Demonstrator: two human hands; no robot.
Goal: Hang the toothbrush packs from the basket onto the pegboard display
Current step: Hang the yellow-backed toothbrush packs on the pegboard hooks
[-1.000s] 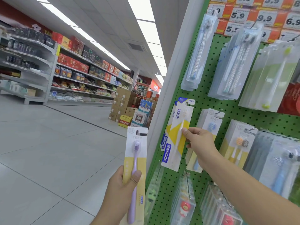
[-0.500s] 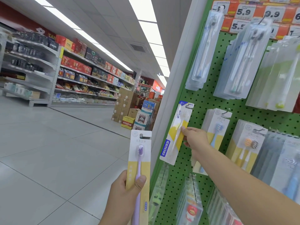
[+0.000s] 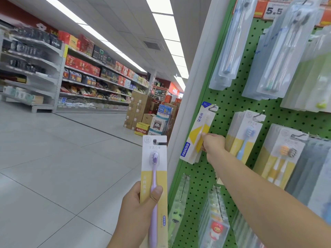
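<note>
My left hand (image 3: 136,210) grips a pack with a purple toothbrush (image 3: 155,169) on a white and yellow card, held upright in front of the display's white post. My right hand (image 3: 213,144) pinches the edge of a white, yellow and blue toothbrush pack (image 3: 196,135) that hangs from a metal hook (image 3: 213,107) at the left edge of the green pegboard (image 3: 227,108). The basket is out of view.
More toothbrush packs fill the pegboard: blue-brush packs (image 3: 245,136) just right of my hand, clear packs (image 3: 231,43) above, children's packs (image 3: 215,228) below. A white post (image 3: 189,97) borders the board. Stacked cartons (image 3: 141,111) and long shelves (image 3: 86,79) line the tiled aisle.
My right hand has pushed the white and yellow pack back along its hook toward the pegboard. My left hand with the purple-brush pack has risen slightly.
</note>
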